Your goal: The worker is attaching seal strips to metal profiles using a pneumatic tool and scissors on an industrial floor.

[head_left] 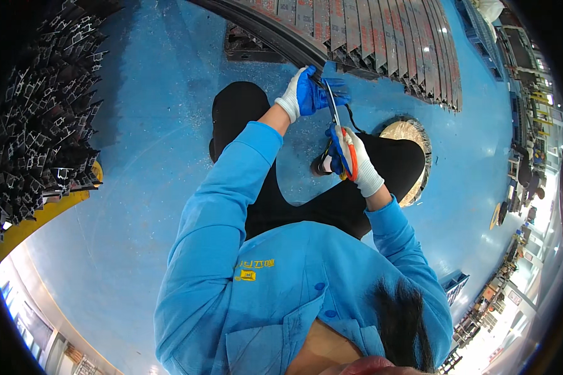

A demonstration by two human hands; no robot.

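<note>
My left hand [308,94], in a white glove with a blue coated palm, is at the near end of a bundle of long black profile strips [266,31]. Its thumb and palm close around the strip end while the fingers reach out to the right. In my right hand [351,156], gloved the same way, is a pair of scissors [354,164] with orange handles. The blades point up and away, touching or just beside the strip end at my left fingers. A thin black strand [351,119] curves down beside the blades.
A stack of grey profiles with red print [381,37] lies ahead to the right. Many cut profiles [50,125] are piled at left on a yellow frame [50,215]. A round seat-like object [408,131] is by my right knee. Small scraps dot the blue floor [150,150].
</note>
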